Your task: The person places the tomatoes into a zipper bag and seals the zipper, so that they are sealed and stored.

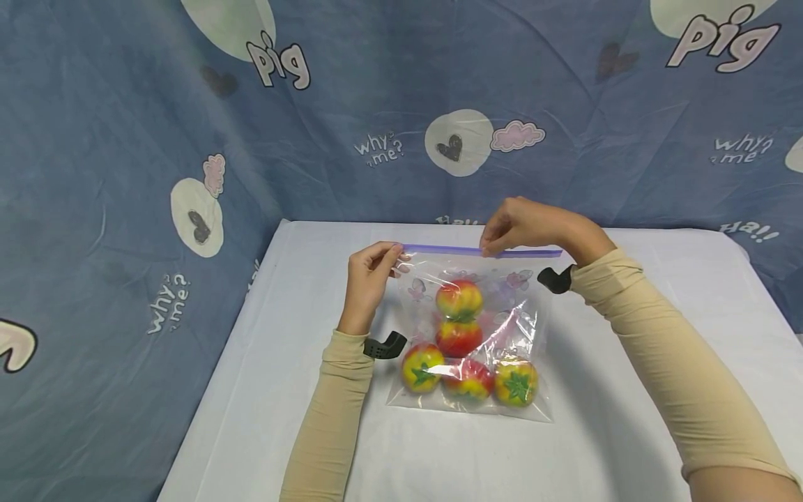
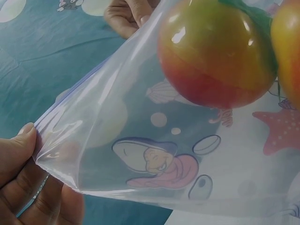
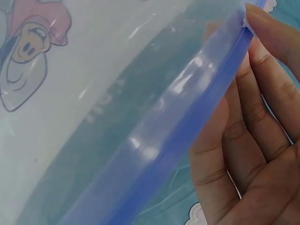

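Note:
A clear zip bag (image 1: 408, 314) with a purple zip strip and printed sea figures holds several red-yellow toy fruits (image 1: 460, 338) with green leaf tops. At the bag's upper left corner, my left hand (image 1: 370, 279) pinches the edge between thumb and fingers; the left wrist view shows the plastic pulled taut from that grip. My right hand (image 1: 523, 226) pinches the zip strip right of its middle. Up close in the right wrist view, thumb and forefinger grip a small white slider (image 3: 248, 27) on the blue-purple strip, the other fingers behind the bag.
Under the bag is a white-covered table (image 1: 301, 314). Behind it and at the left hangs a blue printed cloth (image 1: 351, 84). Each wrist wears a dark camera mount (image 1: 385, 345), close beside the bag.

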`<state>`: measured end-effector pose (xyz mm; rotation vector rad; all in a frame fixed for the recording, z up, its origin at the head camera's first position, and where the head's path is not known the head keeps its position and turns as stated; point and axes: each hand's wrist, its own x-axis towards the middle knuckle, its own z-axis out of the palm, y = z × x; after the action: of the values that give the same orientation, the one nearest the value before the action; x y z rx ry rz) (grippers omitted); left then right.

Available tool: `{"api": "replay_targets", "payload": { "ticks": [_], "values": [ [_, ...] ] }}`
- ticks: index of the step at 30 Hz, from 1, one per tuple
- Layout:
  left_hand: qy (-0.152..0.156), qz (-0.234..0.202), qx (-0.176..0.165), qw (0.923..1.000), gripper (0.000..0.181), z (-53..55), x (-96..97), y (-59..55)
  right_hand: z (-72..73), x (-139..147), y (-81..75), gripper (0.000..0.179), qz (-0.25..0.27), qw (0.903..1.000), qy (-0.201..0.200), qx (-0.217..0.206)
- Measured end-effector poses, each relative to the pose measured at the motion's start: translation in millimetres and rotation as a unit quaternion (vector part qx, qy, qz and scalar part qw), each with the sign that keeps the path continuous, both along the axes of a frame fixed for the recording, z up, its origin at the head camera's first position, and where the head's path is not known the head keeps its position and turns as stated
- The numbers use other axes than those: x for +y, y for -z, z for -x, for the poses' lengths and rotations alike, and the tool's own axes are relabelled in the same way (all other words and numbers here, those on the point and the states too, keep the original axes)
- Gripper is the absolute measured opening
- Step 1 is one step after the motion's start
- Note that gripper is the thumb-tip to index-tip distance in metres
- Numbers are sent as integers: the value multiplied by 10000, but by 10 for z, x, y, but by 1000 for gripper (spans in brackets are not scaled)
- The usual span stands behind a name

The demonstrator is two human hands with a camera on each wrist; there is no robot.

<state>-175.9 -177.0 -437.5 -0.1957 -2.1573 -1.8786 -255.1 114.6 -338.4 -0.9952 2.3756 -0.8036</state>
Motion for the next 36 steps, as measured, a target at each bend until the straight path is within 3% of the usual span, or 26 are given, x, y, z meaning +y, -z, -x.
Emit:
{"api": "replay_targets", "payload": {
  "ticks": [10,14,36],
  "values": [
    [-22,35,35,10000,23,-21,-4,-34,-7,56,6,10,153,9997,97,-168],
    [-12,-7,62,10000,23,-1,-11,0,-6,71,2,9,147,9996,124,-203],
    [-25,18,97,9999,21,3,-27,2,16,193,10,12,-128,9994,242,-219]
  ]
}}
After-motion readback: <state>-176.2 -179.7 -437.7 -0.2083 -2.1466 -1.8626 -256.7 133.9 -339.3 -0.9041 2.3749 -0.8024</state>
